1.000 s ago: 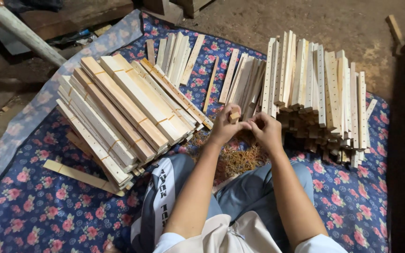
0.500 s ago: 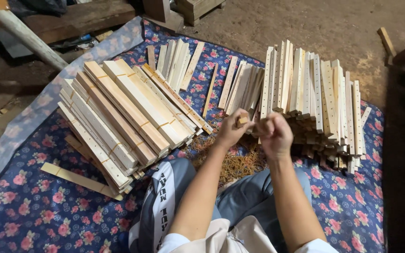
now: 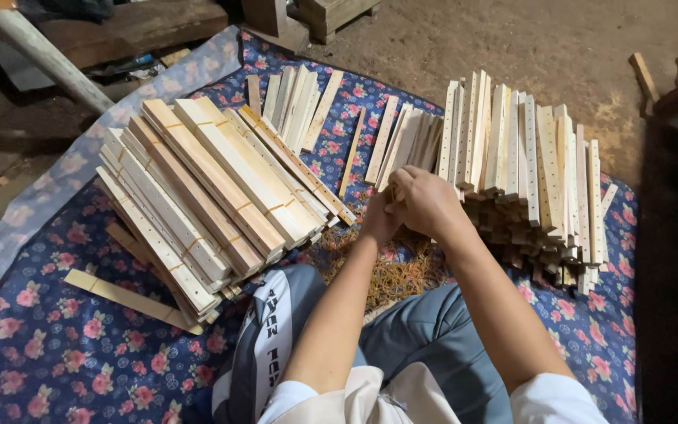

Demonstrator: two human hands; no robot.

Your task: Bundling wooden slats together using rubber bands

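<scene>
Single head-worn view, looking steeply down and forward over the person's own forearms, close to the left hand and right hand at frame centre, floral cloth below, dirt floor beyond.

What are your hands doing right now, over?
Left hand and right hand pressed together in front of the loose wooden slats; what they grip is hidden. Banded slat bundles left, stacked slats right. Rubber bands heaped below. Nothing blocking.
</scene>
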